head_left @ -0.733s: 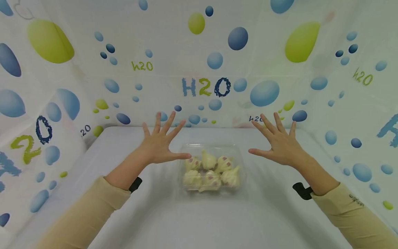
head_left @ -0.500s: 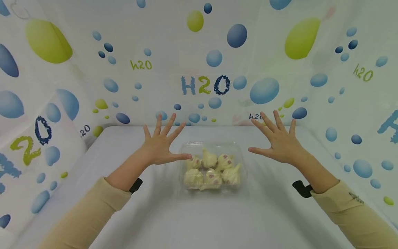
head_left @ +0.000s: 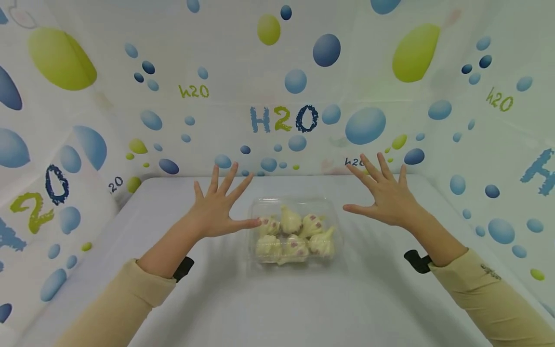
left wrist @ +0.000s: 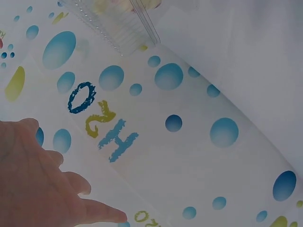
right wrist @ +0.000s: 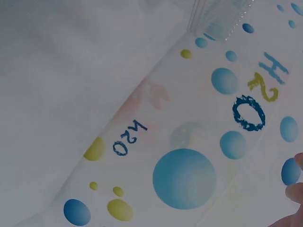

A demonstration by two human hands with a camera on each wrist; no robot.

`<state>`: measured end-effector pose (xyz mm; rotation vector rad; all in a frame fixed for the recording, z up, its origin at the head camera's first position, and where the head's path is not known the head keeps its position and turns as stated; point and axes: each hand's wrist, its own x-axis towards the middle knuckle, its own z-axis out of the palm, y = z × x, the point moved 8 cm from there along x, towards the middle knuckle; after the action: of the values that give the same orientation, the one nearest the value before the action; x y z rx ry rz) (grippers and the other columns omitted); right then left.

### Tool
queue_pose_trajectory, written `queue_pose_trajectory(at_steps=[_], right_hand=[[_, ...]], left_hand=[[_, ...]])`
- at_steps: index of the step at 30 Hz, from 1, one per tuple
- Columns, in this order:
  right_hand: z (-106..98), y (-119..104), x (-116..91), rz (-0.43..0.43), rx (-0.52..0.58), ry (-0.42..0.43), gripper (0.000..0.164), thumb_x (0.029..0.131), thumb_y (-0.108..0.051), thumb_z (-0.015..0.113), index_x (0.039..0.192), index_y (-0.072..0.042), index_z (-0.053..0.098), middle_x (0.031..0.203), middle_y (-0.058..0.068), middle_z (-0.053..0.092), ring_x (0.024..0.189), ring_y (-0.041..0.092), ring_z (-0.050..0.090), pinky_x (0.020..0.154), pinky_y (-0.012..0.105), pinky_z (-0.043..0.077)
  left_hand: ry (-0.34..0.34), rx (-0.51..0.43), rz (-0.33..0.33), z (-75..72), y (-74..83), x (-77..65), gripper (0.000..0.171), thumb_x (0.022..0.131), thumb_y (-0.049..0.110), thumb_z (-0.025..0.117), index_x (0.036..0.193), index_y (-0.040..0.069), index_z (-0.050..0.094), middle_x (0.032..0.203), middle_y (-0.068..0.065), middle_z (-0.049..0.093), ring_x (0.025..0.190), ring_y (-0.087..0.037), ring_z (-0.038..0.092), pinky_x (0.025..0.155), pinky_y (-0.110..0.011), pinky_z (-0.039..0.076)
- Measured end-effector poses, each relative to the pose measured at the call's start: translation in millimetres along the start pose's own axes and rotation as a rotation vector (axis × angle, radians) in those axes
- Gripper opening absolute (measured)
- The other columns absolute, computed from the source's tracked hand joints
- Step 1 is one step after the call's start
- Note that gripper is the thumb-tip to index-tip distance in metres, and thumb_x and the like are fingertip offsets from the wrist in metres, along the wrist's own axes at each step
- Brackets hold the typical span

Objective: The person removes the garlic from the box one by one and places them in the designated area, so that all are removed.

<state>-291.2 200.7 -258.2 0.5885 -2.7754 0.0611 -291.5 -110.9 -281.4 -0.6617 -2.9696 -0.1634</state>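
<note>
Clear rectangular plastic box: likely light, slick, crushable; side grip advised. Left hand, right hand: fingers spread, empty.

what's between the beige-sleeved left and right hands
In the head view, a clear rectangular plastic box holding six cream bulb-shaped pieces shows between the left hand and right hand.

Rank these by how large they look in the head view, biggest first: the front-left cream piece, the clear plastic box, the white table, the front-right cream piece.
1. White table
2. Clear plastic box
3. Front-left cream piece and front-right cream piece: they look too alike in size to separate.
</note>
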Motion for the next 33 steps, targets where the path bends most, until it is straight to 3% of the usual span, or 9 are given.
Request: queue_pose_trajectory(at_steps=[7,16,27,33], right_hand=[[-0.7,0.4,-1.5,-0.028,0.017,0.025,0.089,0.076,-0.067,0.054,0.147,-0.029,0.014,0.154,0.005,0.002,0.136,0.029,-0.015,0.094,0.069,-0.011],[3.8,4.2,-2.8,-0.005,0.048,0.024,0.091,0.075,-0.066,0.057,0.147,-0.031,0.014,0.154,0.004,0.002,0.137,0.026,-0.016,0.095,0.065,-0.015],[8.8,3.1,-6.5,-0.012,0.105,0.048,0.091,0.075,-0.061,0.061,0.147,-0.028,0.017,0.153,0.009,0.009,0.138,0.027,-0.011,0.097,0.068,-0.007],[15.0,1.2,-7.5,-0.026,0.126,0.052,0.091,0.075,-0.062,0.06,0.147,-0.027,0.016,0.153,0.01,0.008,0.138,0.033,-0.005,0.096,0.07,-0.004]], left_hand=[[0.004,-0.048,0.006,4.4,1.3,-5.0,0.1,0.071,0.08,0.043,0.145,0.036,-0.006,0.148,0.002,-0.026,0.13,-0.033,-0.028,0.091,-0.074,-0.005],[0.075,-0.166,0.031,4.7,0.6,-12.3,0.101,0.071,0.073,0.054,0.147,0.035,-0.001,0.149,0.005,-0.025,0.132,-0.032,-0.024,0.092,-0.075,0.001],[0.115,-0.235,0.022,9.9,-4.5,-17.4,0.099,0.073,0.067,0.058,0.146,0.036,-0.001,0.149,0.005,-0.024,0.133,-0.033,-0.022,0.092,-0.074,0.002],[0.124,-0.287,0.031,18.3,-2.1,-20.6,0.1,0.074,0.062,0.061,0.147,0.034,-0.001,0.15,0.003,-0.022,0.133,-0.035,-0.021,0.093,-0.074,0.003]])
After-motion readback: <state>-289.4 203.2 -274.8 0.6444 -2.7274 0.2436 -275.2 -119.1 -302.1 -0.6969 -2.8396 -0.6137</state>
